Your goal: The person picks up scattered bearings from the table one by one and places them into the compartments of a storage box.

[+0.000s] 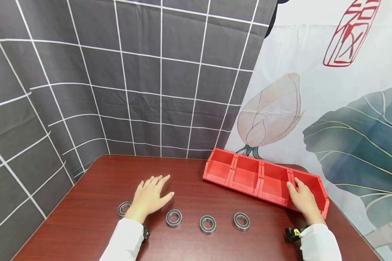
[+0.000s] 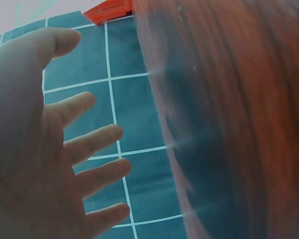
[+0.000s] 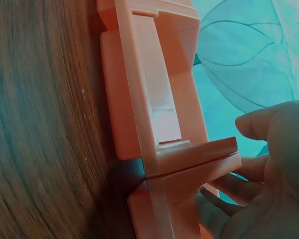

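My left hand [image 1: 147, 197] is spread above the table, palm down, holding nothing. Its spread fingers also show in the left wrist view. One ring-shaped ball bearing [image 1: 123, 209] lies by its wrist, partly hidden by the hand; another bearing [image 1: 174, 218] lies just right of it. Over the right end of a red row of joined bins [image 1: 276, 200] is my right hand [image 1: 303, 201]. Its thumb and fingers straddle the divider [image 3: 194, 162] before the rightmost bin, the thumb held apart from it. No bearing shows in that hand.
Two more bearings, a middle one [image 1: 207, 224] and a right one [image 1: 241, 221], lie on the dark red wooden table [image 1: 183, 188]. A grey gridded cloth [image 1: 134, 72] and a white cloth with a lotus print [image 1: 271, 112] hang behind the table.
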`<state>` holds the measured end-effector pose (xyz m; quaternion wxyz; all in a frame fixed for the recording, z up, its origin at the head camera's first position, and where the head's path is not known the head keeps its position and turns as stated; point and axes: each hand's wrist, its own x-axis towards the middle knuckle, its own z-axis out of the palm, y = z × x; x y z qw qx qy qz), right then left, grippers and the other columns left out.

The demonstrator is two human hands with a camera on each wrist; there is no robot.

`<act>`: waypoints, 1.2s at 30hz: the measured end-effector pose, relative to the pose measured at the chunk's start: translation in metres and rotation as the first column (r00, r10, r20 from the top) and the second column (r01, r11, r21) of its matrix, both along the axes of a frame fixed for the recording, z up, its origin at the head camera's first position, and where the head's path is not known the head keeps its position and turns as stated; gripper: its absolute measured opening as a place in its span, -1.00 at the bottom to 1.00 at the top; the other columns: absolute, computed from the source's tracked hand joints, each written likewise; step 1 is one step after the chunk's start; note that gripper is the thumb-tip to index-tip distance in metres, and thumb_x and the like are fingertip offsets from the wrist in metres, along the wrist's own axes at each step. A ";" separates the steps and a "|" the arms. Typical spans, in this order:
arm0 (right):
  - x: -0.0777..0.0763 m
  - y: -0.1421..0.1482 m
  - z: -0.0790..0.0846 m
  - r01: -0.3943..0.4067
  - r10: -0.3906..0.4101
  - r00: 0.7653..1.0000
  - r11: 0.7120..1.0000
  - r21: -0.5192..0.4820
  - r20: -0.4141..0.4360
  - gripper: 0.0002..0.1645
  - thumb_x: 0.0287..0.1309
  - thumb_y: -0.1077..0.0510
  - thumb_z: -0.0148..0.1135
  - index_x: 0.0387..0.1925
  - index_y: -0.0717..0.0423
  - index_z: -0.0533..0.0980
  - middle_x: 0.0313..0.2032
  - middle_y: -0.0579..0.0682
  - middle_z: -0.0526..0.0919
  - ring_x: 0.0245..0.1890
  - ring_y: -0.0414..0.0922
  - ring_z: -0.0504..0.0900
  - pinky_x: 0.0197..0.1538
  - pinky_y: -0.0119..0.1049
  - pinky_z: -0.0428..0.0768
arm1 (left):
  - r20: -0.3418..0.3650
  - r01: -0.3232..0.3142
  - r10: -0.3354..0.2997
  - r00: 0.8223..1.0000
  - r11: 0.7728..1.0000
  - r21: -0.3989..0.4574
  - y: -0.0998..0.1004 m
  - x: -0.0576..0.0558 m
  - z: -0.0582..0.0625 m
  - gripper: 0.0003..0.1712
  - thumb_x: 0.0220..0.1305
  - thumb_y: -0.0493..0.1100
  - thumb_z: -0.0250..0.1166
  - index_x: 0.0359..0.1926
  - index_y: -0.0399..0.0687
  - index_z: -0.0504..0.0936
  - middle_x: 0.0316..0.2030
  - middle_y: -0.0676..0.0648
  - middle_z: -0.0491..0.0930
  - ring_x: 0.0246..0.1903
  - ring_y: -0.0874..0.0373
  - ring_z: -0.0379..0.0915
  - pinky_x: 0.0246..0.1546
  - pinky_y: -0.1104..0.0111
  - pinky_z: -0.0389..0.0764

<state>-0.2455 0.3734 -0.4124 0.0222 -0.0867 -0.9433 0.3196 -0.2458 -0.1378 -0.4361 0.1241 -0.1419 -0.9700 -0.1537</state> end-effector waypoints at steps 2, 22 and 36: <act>0.000 0.001 -0.002 0.004 -0.004 1.000 1.000 -0.021 -0.001 -0.12 0.46 -0.17 -0.32 0.44 0.40 -0.23 0.31 0.58 0.00 0.24 0.49 0.12 0.20 0.40 0.19 | 0.003 -0.001 0.001 1.000 1.000 0.001 0.000 0.000 -0.001 -0.26 0.22 0.30 0.17 0.36 0.14 0.37 0.26 -0.16 0.43 0.29 -0.21 0.25 0.24 -0.25 0.15; 0.000 0.001 -0.008 0.002 -0.003 1.000 0.988 -0.151 -0.005 -0.09 0.42 -0.22 -0.22 0.48 0.27 -0.22 0.35 0.50 -0.01 0.28 0.45 0.08 0.22 0.36 0.22 | 0.032 0.008 -0.008 0.999 1.000 -0.003 0.000 -0.001 -0.003 -0.31 0.23 0.30 0.16 0.29 0.11 0.45 0.24 -0.16 0.44 0.27 -0.20 0.28 0.24 -0.23 0.18; -0.002 -0.010 -0.011 -0.029 0.027 1.000 0.983 -0.183 -0.016 -0.07 0.39 -0.26 -0.16 0.48 0.26 -0.14 0.33 0.47 0.10 0.28 0.39 0.15 0.26 0.31 0.22 | 0.082 0.052 -0.054 0.995 0.998 0.024 -0.001 -0.001 0.001 -0.31 0.24 0.28 0.17 0.30 0.08 0.45 0.23 -0.15 0.45 0.25 -0.17 0.30 0.24 -0.20 0.21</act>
